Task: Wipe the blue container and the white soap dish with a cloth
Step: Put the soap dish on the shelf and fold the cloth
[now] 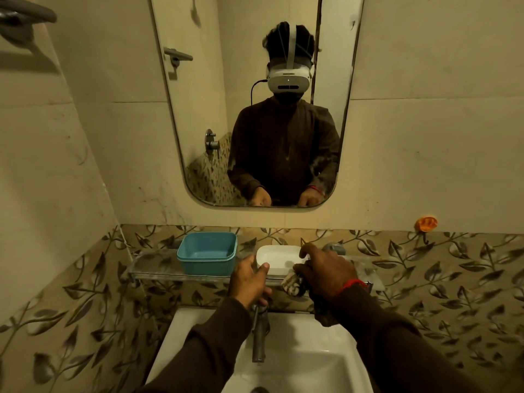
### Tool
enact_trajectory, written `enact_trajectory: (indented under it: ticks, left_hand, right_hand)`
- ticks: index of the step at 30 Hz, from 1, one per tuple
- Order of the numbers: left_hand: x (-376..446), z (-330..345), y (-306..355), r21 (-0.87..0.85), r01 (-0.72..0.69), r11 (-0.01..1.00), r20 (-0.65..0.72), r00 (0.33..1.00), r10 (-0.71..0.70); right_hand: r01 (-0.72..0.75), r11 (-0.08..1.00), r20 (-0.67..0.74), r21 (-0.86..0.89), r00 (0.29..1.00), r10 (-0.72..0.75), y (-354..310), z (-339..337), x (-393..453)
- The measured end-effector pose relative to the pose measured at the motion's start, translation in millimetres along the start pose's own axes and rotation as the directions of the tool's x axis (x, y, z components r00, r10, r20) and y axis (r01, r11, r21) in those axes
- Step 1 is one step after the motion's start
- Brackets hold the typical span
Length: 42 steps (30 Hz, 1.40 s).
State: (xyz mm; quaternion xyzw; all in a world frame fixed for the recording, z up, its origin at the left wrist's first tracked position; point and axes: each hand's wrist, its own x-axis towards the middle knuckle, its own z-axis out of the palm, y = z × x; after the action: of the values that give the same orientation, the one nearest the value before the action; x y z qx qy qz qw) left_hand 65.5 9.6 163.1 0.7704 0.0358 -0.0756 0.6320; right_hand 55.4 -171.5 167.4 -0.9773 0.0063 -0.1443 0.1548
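A blue container (208, 252) stands empty on the left part of a glass shelf (154, 265). To its right on the same shelf sits the white soap dish (276, 258). My left hand (249, 279) reaches up to the dish's near left corner, thumb touching its edge, fingers apart. My right hand (326, 269) is at the dish's right side and grips a patterned cloth (293, 283) that hangs below the shelf edge. The dish's right end is hidden behind that hand.
A metal tap (259, 334) rises over the white sink (312, 361) directly below the shelf. A mirror (198, 109) hangs on the wall above. An orange hook (426, 224) sticks to the wall at right. A metal bar (25, 12) juts out top left.
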Motion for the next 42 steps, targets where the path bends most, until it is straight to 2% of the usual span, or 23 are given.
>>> enact_trajectory:
  ticks: [2, 3, 4, 6, 8, 9, 11, 13, 14, 16, 18, 20, 22, 23, 25, 26, 28, 30, 32, 34, 36, 39, 42]
  left_hand:
    - [-5.5, 0.0, -1.7, 0.055, -0.039, 0.998, -0.082, 0.996, 0.044]
    - [-9.8, 0.5, -4.3, 0.111, -0.116, 0.987, -0.139, 0.982, 0.131]
    - [-16.0, 0.9, -8.7, 0.155, -0.234, 0.96, -0.189, 0.947, 0.261]
    - [-33.4, 2.5, -18.9, 0.173, -0.506, 0.845, -0.228, 0.814, 0.534]
    - [-50.5, 5.3, -36.0, 0.194, -0.654, 0.731, -0.201, 0.703, 0.682]
    - [-58.1, 8.2, -47.2, 0.209, -0.668, 0.714, -0.177, 0.692, 0.7]
    - [-69.8, 15.7, -67.0, 0.22, -0.619, 0.754, -0.14, 0.745, 0.652]
    - [-77.3, 22.6, -81.4, 0.204, -0.539, 0.817, -0.11, 0.817, 0.566]
    - [-80.3, 25.2, -85.8, 0.197, -0.508, 0.839, -0.096, 0.841, 0.532]
    - [-84.0, 26.5, -88.2, 0.205, -0.471, 0.858, -0.073, 0.867, 0.493]
    - [-85.9, 26.7, -88.1, 0.207, -0.4, 0.893, -0.017, 0.911, 0.412]
    - [-89.5, 28.9, -91.8, 0.145, -0.234, 0.961, 0.099, 0.97, 0.221]
    - [-95.7, 34.8, -95.7, -0.001, 0.063, 0.998, 0.284, 0.957, -0.06]
    - [-97.4, 39.3, -97.7, -0.117, 0.244, 0.963, 0.384, 0.905, -0.183]
    - [-95.9, 47.0, -102.1, -0.373, 0.457, 0.807, 0.481, 0.839, -0.253]
    - [-94.1, 48.3, -102.1, -0.465, 0.478, 0.745, 0.464, 0.848, -0.255]
    - [-91.7, 43.2, -100.7, -0.541, 0.458, 0.705, 0.392, 0.88, -0.27]
    - [-91.2, 34.4, -103.2, -0.54, 0.421, 0.728, 0.352, 0.899, -0.259]
    - [-89.3, 26.9, -106.2, -0.524, 0.405, 0.749, 0.363, 0.902, -0.234]
    - [-86.0, 23.0, -111.0, -0.517, 0.434, 0.738, 0.404, 0.883, -0.237]
    - [-86.1, 21.0, -109.7, -0.528, 0.464, 0.711, 0.429, 0.868, -0.248]
    - [-88.2, 22.3, -104.7, -0.585, 0.452, 0.674, 0.438, 0.875, -0.206]
    - [-89.9, 27.4, -98.3, -0.525, 0.348, 0.777, 0.33, 0.924, -0.191]
  right_hand:
    - [-0.043, 0.984, 0.017, 0.172, 0.999, 0.04, 3.2, -5.5, -8.9]
    - [-0.057, 0.957, 0.023, 0.285, 0.998, 0.053, 4.1, -10.0, -14.4]
    - [-0.06, 0.925, 0.023, 0.374, 0.998, 0.055, 5.3, -13.0, -21.0]
    - [-0.052, 0.859, 0.032, 0.509, 0.999, 0.041, 6.9, -18.5, -38.0]
    - [-0.055, 0.82, 0.06, 0.57, 0.998, 0.026, 9.4, -18.4, -58.2]
    - [-0.073, 0.822, 0.119, 0.565, 0.993, 0.007, 12.2, -16.5, -67.7]
    - [-0.101, 0.874, 0.295, 0.476, 0.954, -0.051, 18.5, -8.4, -80.9]
    - [-0.131, 0.911, 0.399, 0.391, 0.916, -0.04, 26.9, 3.5, -86.7]
    - [-0.076, 0.955, 0.368, 0.287, 0.929, -0.037, 34.0, 10.9, -89.2]
    - [-0.084, 0.974, 0.322, 0.21, 0.947, 0.013, 45.6, 26.5, -92.6]
    - [-0.197, 0.935, 0.242, 0.295, 0.962, 0.127, 44.0, 30.7, -96.5]
    - [-0.203, 0.906, 0.148, 0.371, 0.976, 0.158, 42.6, 33.3, -101.6]
    - [-0.131, 0.958, 0.022, 0.256, 0.991, 0.13, 34.7, 35.7, -109.5]
    - [-0.092, 0.96, 0.011, 0.266, 0.996, 0.092, 28.2, 36.0, -116.2]
    - [-0.025, 0.897, 0.121, 0.442, 0.992, -0.032, 6.1, 39.3, -129.3]
    - [-0.007, 0.863, 0.193, 0.505, 0.976, -0.105, -4.4, 41.6, -134.7]
    - [0.054, 0.839, 0.212, 0.542, 0.957, -0.198, -15.2, 43.6, -140.2]
    - [0.09, 0.804, 0.123, 0.588, 0.972, -0.199, -11.0, 39.6, -139.1]
    - [0.139, 0.833, 0.014, 0.536, 0.985, -0.174, 0.9, 34.8, -137.1]
    - [0.136, 0.852, 0.042, 0.506, 0.983, -0.181, 10.6, 32.1, -138.3]
    - [0.009, 0.77, 0.185, 0.638, 0.969, -0.164, 12.9, 31.3, -140.2]
    - [-0.283, 0.44, 0.365, 0.852, 0.924, -0.112, 10.9, 38.2, -146.3]
    - [-0.461, 0.139, 0.472, 0.876, 0.88, -0.054, 4.1, 47.1, -151.7]
